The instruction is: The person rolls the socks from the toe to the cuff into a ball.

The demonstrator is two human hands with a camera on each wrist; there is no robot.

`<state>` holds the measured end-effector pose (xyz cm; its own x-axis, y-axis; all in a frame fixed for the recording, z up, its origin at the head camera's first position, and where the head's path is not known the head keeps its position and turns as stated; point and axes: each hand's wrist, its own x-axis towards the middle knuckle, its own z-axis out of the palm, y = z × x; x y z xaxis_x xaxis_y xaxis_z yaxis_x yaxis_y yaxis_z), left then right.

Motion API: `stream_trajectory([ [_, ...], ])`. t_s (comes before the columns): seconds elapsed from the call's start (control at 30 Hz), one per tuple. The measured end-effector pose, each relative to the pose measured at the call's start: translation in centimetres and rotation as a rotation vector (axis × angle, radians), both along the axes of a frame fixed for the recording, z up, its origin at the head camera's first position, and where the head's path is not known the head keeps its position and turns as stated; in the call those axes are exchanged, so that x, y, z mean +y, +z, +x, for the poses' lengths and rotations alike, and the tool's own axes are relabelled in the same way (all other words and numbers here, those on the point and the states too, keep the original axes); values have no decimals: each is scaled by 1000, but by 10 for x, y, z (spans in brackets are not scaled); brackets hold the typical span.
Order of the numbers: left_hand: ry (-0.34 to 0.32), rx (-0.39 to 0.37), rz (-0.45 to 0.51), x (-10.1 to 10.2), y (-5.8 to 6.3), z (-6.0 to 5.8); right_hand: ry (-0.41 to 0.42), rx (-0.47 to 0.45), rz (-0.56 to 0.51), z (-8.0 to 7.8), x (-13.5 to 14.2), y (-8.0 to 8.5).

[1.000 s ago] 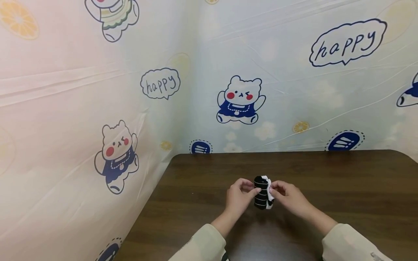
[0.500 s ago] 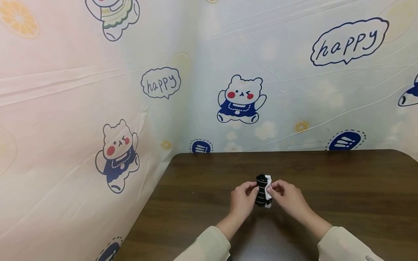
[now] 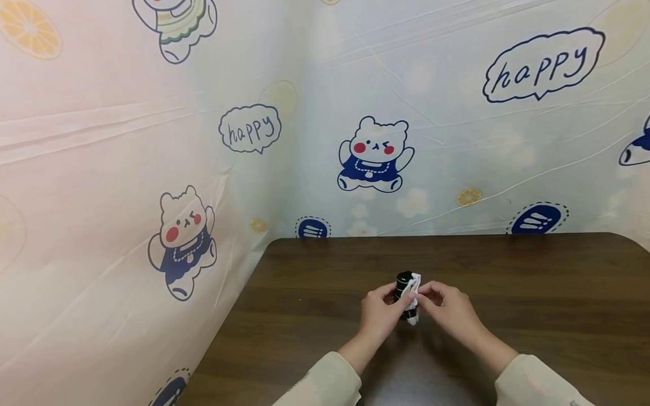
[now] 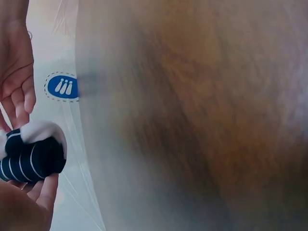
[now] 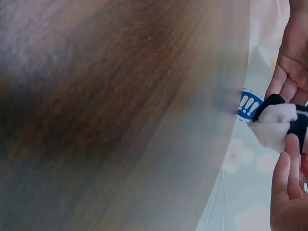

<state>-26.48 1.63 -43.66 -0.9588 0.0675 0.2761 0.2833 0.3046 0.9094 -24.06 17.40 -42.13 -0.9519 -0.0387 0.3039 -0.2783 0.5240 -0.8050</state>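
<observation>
A rolled-up sock (image 3: 403, 278), black with thin white stripes and a white part along its right side, is held upright above the table. My left hand (image 3: 378, 314) grips it from the left, thumb across the front over the white part. From the right, the fingertips of my right hand (image 3: 453, 309) pinch the white edge. In the left wrist view, the striped side of the roll (image 4: 24, 161) rests against the left fingers. The white fabric (image 5: 274, 125) bulges between both hands in the right wrist view. Part of the sock is hidden behind my fingers.
A dark brown wooden table (image 3: 315, 282) with rounded far corners lies under the hands. Behind it and on the left hang pale printed curtains (image 3: 431, 101) with bears and "happy" bubbles. The left curtain borders the table's left edge.
The sock roll has turned so its white part faces forward more. My left thumb has moved from the striped side onto the white part. Both hands have come closer together.
</observation>
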Motion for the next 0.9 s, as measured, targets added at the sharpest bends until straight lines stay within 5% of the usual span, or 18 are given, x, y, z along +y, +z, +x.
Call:
stream_trajectory([
  [0.57, -72, 17, -45, -6, -5, -1, -19, -39, 25, 2, -4, -5],
  [0.9, -131, -5, 4, -10, -11, -2, 69, -176, -186, 2, -3, -6],
])
